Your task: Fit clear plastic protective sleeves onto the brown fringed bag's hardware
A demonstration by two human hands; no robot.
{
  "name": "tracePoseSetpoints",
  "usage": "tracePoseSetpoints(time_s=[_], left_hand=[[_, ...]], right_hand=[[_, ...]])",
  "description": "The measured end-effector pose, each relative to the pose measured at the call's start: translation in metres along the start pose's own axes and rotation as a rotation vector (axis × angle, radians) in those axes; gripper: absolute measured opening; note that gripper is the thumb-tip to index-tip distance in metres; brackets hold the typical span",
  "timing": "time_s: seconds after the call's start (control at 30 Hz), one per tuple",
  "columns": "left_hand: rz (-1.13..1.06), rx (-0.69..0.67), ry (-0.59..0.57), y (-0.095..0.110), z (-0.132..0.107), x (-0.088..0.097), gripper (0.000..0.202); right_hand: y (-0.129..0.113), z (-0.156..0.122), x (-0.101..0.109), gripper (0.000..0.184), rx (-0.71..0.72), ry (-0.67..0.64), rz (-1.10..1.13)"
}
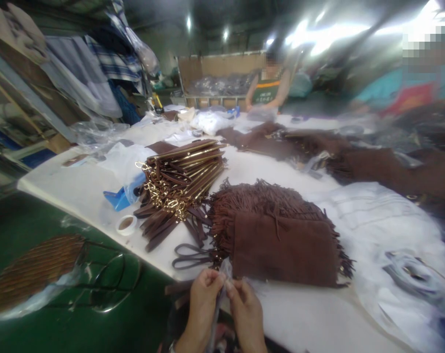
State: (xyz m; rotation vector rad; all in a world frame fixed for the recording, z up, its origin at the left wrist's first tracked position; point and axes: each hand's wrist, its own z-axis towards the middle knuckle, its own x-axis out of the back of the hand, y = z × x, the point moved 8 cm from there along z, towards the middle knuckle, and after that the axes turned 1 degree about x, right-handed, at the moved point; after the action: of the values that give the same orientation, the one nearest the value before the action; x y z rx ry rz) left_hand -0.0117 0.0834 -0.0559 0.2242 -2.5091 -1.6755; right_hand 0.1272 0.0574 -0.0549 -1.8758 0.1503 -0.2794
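Observation:
At the table's near edge, my left hand (205,300) and my right hand (246,306) are close together, each with thumb and fingers pinched. Between them is a thin translucent strip (226,268) that looks like plastic; a greyish length runs down between my wrists. Just beyond my fingers lie brown fringed bags (284,250) in a pile, the top one flat with a tie on it. Dark looped handles, apparently scissors (191,256), lie left of the pile. Further left is a heap of brown straps (182,181) with gold-coloured clasps.
A tape roll (126,225) and a blue object (119,198) lie near the table's left edge. White plastic sheeting (377,220) and a grey roll (413,272) are at right. A wicker-topped stool (31,269) stands at left. Two people work across the table.

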Motion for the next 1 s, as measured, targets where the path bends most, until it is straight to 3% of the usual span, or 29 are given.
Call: tracePoseSetpoints(time_s=[0.27, 0.5, 0.57, 0.73, 0.87, 1.0], left_hand=[[0.426, -0.316, 0.105, 0.019, -0.020, 0.004, 0.024], [0.513, -0.493, -0.031, 0.030, -0.042, -0.003, 0.029], [0.453, -0.405, -0.045, 0.031, -0.039, -0.001, 0.027], [0.101, -0.035, -0.095, 0.014, -0.016, 0.003, 0.017], [-0.102, 0.056, -0.131, 0.002, -0.007, -0.002, 0.019], [-0.185, 0.143, -0.145, -0.006, -0.012, -0.009, 0.021]], right_hand=[[0.008, -0.003, -0.004, 0.039, -0.039, 0.028, -0.004], [0.012, -0.001, 0.001, 0.036, -0.029, 0.059, 0.022], [0.012, -0.002, 0.002, 0.035, -0.015, 0.055, 0.027], [0.006, -0.010, 0.001, 0.036, 0.052, 0.021, -0.012], [-0.004, -0.021, 0.006, 0.034, 0.166, 0.099, -0.046], [-0.010, -0.031, 0.003, 0.034, 0.325, 0.087, -0.140]])
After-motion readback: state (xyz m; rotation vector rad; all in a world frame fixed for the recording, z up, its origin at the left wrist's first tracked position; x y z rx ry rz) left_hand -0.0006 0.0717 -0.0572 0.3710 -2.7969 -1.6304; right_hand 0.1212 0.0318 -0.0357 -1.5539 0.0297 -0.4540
